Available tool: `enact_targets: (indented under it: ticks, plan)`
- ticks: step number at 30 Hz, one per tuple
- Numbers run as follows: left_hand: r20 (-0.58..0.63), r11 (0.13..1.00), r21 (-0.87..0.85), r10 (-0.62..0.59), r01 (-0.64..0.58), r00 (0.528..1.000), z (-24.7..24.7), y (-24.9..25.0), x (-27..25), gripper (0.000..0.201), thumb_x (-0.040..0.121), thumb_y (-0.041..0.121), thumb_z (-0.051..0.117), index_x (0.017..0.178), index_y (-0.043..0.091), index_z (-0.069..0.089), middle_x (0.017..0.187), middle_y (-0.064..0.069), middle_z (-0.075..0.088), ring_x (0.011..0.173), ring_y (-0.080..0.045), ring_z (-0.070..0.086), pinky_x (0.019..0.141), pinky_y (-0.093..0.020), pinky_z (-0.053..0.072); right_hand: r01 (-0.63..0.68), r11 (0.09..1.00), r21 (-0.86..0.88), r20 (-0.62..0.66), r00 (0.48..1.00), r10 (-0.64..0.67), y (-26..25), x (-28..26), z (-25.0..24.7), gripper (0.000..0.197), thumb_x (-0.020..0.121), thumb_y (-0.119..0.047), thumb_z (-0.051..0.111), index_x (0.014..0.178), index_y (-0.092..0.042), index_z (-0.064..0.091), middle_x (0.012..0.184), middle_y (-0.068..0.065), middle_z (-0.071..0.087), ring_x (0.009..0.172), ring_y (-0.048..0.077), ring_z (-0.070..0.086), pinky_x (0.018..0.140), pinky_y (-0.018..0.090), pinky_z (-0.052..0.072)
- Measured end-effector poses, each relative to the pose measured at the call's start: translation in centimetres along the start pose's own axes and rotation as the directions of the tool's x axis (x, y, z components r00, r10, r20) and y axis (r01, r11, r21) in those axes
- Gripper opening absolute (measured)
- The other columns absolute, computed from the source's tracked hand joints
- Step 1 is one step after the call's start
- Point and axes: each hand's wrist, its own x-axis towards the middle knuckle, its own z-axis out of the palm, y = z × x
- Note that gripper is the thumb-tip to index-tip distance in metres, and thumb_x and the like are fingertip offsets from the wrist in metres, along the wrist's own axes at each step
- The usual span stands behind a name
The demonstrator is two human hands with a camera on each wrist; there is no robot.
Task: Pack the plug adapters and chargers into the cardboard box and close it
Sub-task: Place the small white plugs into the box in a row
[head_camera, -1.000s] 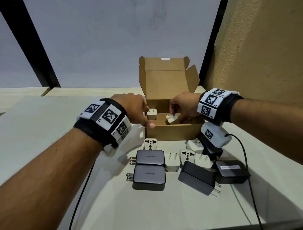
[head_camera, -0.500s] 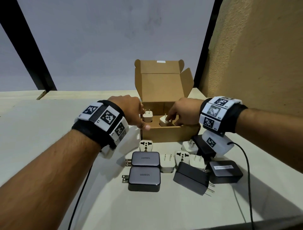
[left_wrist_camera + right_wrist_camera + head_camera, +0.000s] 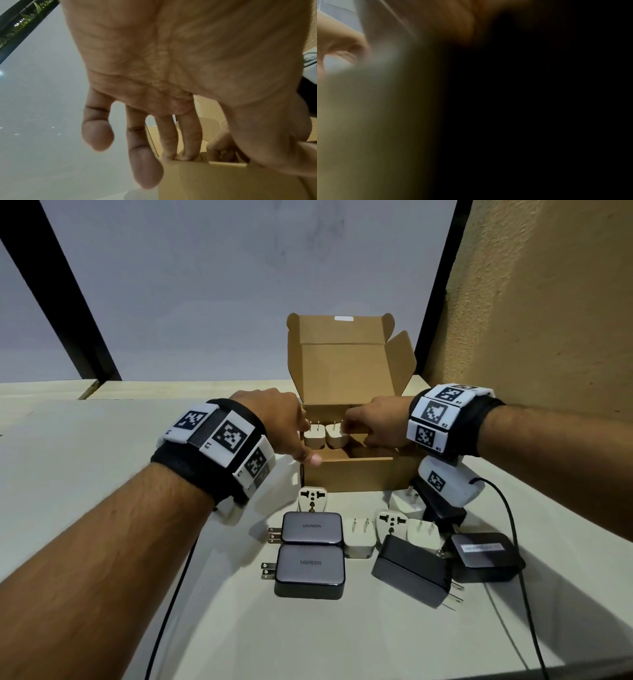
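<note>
The open cardboard box (image 3: 359, 474) stands mid-table with its lid up. A white plug adapter (image 3: 314, 440) sits prongs-up at the box's left. My left hand (image 3: 294, 433) holds the left front corner: the thumb is on the front rim, and two fingers (image 3: 178, 135) reach over the box wall (image 3: 223, 182). My right hand (image 3: 356, 426) pinches a second white adapter (image 3: 336, 438), tilted right beside the first inside the box. The right wrist view is dark and blurred.
In front of the box lie two grey UGREEN chargers (image 3: 311, 527) (image 3: 310, 571), several white adapters (image 3: 358, 537) and black chargers (image 3: 411, 571) (image 3: 483, 556). A tan wall (image 3: 548, 302) rises at the right. Black cables trail off both wrists.
My right hand has carried its white adapter leftward inside the box until it sits against the other adapter. The left hand has stayed at the box corner.
</note>
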Motion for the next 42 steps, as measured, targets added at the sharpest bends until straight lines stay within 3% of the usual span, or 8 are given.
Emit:
enact_targets:
  ticks: [3,7,12,17,23,28,35,42]
  plan:
    - [-0.003,1.0,-0.025,-0.005,0.005,1.0,0.0,-0.1,0.0,0.083,0.062,0.074,0.063,0.131,0.028,0.055,0.126,0.012,0.06,0.107,-0.018,0.056,0.095,-0.04,0.045,0.002,1.0,0.002,-0.001,1.0,-0.002,0.0,-0.1,0.1,0.042,0.093,-0.017,0.056,0.134,-0.023,0.048,0.122,0.004,0.061,0.088,0.016,0.047,0.073,0.027,0.038]
    - [-0.02,0.997,-0.069,-0.025,0.024,0.999,-0.2,0.1,-0.2,0.08,0.062,0.072,0.066,0.128,0.028,0.057,0.073,0.015,0.049,0.089,-0.015,0.049,0.092,-0.038,0.044,0.056,0.998,-0.012,0.002,0.998,-0.056,-0.1,-0.3,-0.1,0.047,0.094,-0.014,0.055,0.139,-0.024,0.048,0.128,0.002,0.06,0.106,0.021,0.055,0.077,0.025,0.037]
    - [-0.02,0.998,-0.057,-0.025,0.024,0.999,-0.2,0.3,-0.2,0.079,0.064,0.071,0.065,0.13,0.029,0.055,0.082,0.012,0.055,0.092,-0.014,0.048,0.095,-0.038,0.043,0.074,0.995,-0.068,0.044,0.996,-0.072,0.0,0.0,0.0,0.054,0.093,-0.012,0.054,0.142,-0.032,0.046,0.131,0.001,0.058,0.115,0.022,0.055,0.088,0.029,0.046]
    - [-0.019,0.998,-0.056,-0.028,0.027,0.999,-0.2,0.0,-0.4,0.08,0.064,0.072,0.064,0.132,0.03,0.054,0.087,0.009,0.056,0.104,-0.018,0.053,0.096,-0.038,0.043,0.065,0.997,-0.032,-0.026,0.997,-0.066,0.0,-1.7,-1.9,0.051,0.093,-0.013,0.055,0.142,-0.028,0.046,0.126,-0.001,0.061,0.106,0.019,0.056,0.085,0.027,0.042]
    - [-0.011,0.999,-0.038,-0.035,0.034,0.999,0.0,0.4,-0.3,0.078,0.068,0.069,0.064,0.132,0.026,0.054,0.09,0.003,0.055,0.104,-0.02,0.054,0.095,-0.038,0.043,0.127,0.963,0.24,-0.068,0.991,-0.113,0.9,-7.9,-4.4,0.016,0.085,-0.027,0.07,0.1,-0.026,0.072,0.086,-0.017,0.069,0.084,0.002,0.064,0.08,0.021,0.049]
    - [0.0,0.999,0.007,-0.053,0.053,0.999,-0.1,0.9,-0.4,0.077,0.07,0.067,0.064,0.133,0.024,0.053,0.121,-0.001,0.061,0.113,-0.022,0.054,0.093,-0.037,0.042,0.116,0.989,0.088,0.022,0.993,-0.118,0.4,-11.2,-1.4,0.024,0.083,-0.04,0.07,0.103,-0.028,0.073,0.095,-0.011,0.071,0.087,0.007,0.062,0.075,0.02,0.048]
    - [0.017,0.999,-0.013,-0.052,0.052,0.999,-0.3,0.6,-1.4,0.081,0.067,0.073,0.059,0.137,0.032,0.049,0.126,0.003,0.06,0.114,-0.02,0.053,0.092,-0.033,0.039,0.1,0.989,0.112,-0.006,0.995,-0.1,0.3,-11.0,1.5,0.023,0.088,-0.031,0.065,0.107,-0.023,0.073,0.102,-0.005,0.073,0.095,0.016,0.065,0.085,0.03,0.052]
    - [0.012,0.998,0.049,-0.044,0.043,0.999,-0.4,1.0,-1.5,0.081,0.07,0.074,0.056,0.138,0.029,0.048,0.128,0.002,0.06,0.115,-0.021,0.053,0.092,-0.036,0.041,0.152,0.972,0.179,-0.118,0.984,-0.132,0.8,-10.9,-1.3,0.019,0.088,-0.018,0.066,0.105,-0.019,0.075,0.1,-0.005,0.074,0.089,0.009,0.066,0.086,0.023,0.051]
